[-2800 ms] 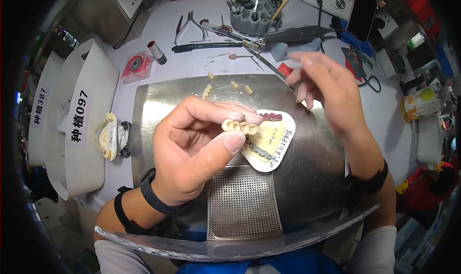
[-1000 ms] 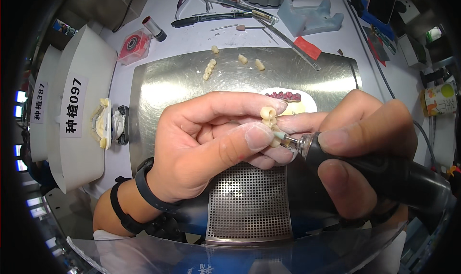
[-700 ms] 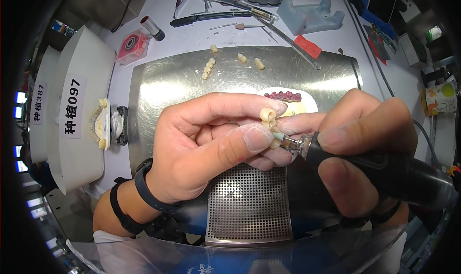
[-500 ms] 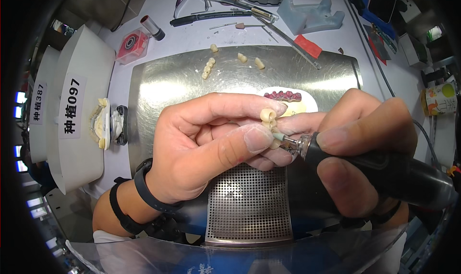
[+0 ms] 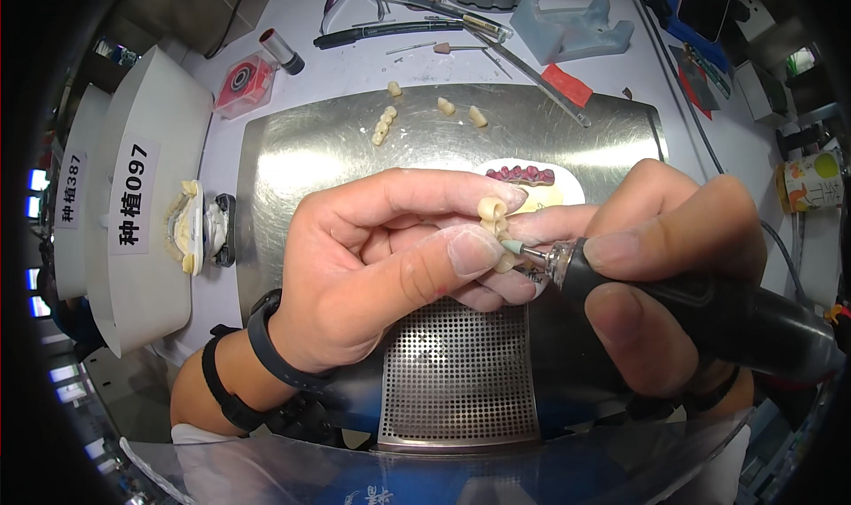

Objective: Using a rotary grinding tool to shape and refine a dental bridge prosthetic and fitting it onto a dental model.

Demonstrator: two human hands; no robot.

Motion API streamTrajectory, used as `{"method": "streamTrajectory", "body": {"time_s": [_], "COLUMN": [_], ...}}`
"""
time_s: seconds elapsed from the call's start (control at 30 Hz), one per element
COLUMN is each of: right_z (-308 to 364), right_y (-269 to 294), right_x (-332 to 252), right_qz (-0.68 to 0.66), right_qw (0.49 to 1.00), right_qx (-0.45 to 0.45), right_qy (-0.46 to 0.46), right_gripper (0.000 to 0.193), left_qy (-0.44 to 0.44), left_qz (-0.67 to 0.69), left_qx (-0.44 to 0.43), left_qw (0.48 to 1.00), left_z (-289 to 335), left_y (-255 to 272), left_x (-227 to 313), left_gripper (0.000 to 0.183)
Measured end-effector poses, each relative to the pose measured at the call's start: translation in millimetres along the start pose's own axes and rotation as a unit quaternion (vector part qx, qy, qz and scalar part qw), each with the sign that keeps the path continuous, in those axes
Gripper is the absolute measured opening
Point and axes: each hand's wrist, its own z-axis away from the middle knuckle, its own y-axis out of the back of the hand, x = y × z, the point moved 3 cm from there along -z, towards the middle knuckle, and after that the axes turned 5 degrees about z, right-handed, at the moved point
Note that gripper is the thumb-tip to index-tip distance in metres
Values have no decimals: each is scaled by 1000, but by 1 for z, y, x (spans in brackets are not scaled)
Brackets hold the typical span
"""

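Between the thumb and fingers of my left hand is a cream dental bridge, its hollow end facing up. White dust coats those fingertips. My right hand is wrapped round a black dental handpiece. The pale green grinding tip of the handpiece meets the bridge near my left thumb. Behind my fingers lies a pale dental model with a row of dark red teeth. My left fingers hide part of the bridge and the model.
A metal plate carries a longer cream bridge and several loose crowns. Below my hands is a perforated metal grille. White trays and another dental model stand left. Pens, a blue-grey stand and burs lie behind.
Both hands stay nearly in place, with the bridge and handpiece shifted up very slightly. The grinding tip remains against the bridge.
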Motion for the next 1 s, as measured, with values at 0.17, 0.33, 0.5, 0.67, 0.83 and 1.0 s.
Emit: {"method": "streamTrajectory", "body": {"time_s": [0.17, 0.33, 0.5, 0.67, 0.83, 1.0], "right_z": [-6, -4, -2, 0, 0, -1], "right_y": [5, -5, 4, 7, 6, 6], "right_x": [1, -7, -8, -4, -3, -3], "right_qz": [57, 8, 70, 133, 99, 129], "right_qw": [993, 1000, 997, 990, 994, 990], "right_qx": [-90, 13, -37, -48, -24, -50], "right_qy": [44, 11, 8, 6, 27, 9], "right_gripper": [28, 26, 25, 26, 26, 25], "left_qy": [-6, 2, 1, 1, 5, 5], "left_qz": [-5, -5, -14, -24, -22, -22], "left_qx": [4, -3, 0, 5, 4, 5], "left_qw": [1000, 1000, 1000, 1000, 1000, 1000], "left_z": [1, 0, 0, 0, 0, 0], "left_y": [1, -1, -1, 0, -1, 2], "left_x": [-1, 0, 0, -1, 0, -1], "left_gripper": [29, 29, 29, 29, 29, 30]}}
